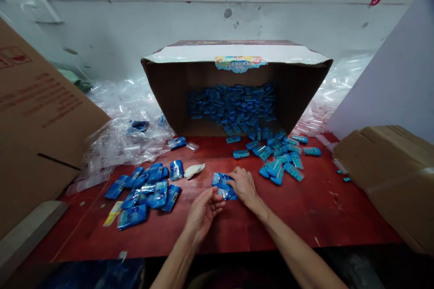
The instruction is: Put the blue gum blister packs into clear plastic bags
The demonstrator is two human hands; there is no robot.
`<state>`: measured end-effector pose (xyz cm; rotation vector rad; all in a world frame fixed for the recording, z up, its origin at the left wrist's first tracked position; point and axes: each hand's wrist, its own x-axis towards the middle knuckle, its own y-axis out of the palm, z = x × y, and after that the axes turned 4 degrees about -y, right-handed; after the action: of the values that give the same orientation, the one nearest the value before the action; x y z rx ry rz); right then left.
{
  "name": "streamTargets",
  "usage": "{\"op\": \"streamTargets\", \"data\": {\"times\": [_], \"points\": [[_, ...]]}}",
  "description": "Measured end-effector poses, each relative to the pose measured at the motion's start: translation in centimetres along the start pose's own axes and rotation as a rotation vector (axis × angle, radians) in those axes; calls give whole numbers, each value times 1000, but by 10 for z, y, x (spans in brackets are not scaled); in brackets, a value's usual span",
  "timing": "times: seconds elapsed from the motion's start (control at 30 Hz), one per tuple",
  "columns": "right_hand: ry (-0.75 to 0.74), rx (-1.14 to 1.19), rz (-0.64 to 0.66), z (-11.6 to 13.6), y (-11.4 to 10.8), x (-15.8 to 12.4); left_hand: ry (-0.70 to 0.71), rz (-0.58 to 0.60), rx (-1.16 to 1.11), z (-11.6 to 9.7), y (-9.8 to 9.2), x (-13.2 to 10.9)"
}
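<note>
The blue packet (220, 178) is right in front of me, between my two hands, over the red table (271, 230). My left hand (203, 210) is on the near left side of it. My left thumb and a finger are pinched together on its near edge, and my other fingers are curled up loosely below. My right hand (243, 185) comes from the other side, palm down, with its fingers bent onto the right part of the packet. I can't tell if those fingers grip it or only press on it, because my hand hides that bit. A heap of blue packets (158, 194) lies to the left of my left hand, and a small yellow piece (113, 213) is next to the heap. A white crumpled thing (195, 170) sits just past my left hand, between the heap and the packet I have. Past my right hand, lots of little blue packs (278, 158) are spread about. Behind them is a big cardboard box (162, 95) on its side, its open front facing me, with many more blue packs piled inside. Clear plastic (118, 108) is bunched up on the left of the box.
</note>
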<state>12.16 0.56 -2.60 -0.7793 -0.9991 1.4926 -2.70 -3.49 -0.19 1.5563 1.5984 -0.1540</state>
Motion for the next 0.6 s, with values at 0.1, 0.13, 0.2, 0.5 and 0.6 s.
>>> {"op": "streamTargets", "data": {"times": [0.1,0.13,0.2,0.5,0.6], "points": [[10,-11,-22,1,5,2,51,-78,178,12,3,6],[12,-11,-33,1,7,1,108,-99,301,16,5,6],[13,-6,-52,-1,8,-2,327,-71,677,26,9,4],[-30,84,-96,-21,-1,-1,757,110,1511,35,11,24],[-70,144,-114,-21,0,-6,722,-112,1099,25,7,24]]}}
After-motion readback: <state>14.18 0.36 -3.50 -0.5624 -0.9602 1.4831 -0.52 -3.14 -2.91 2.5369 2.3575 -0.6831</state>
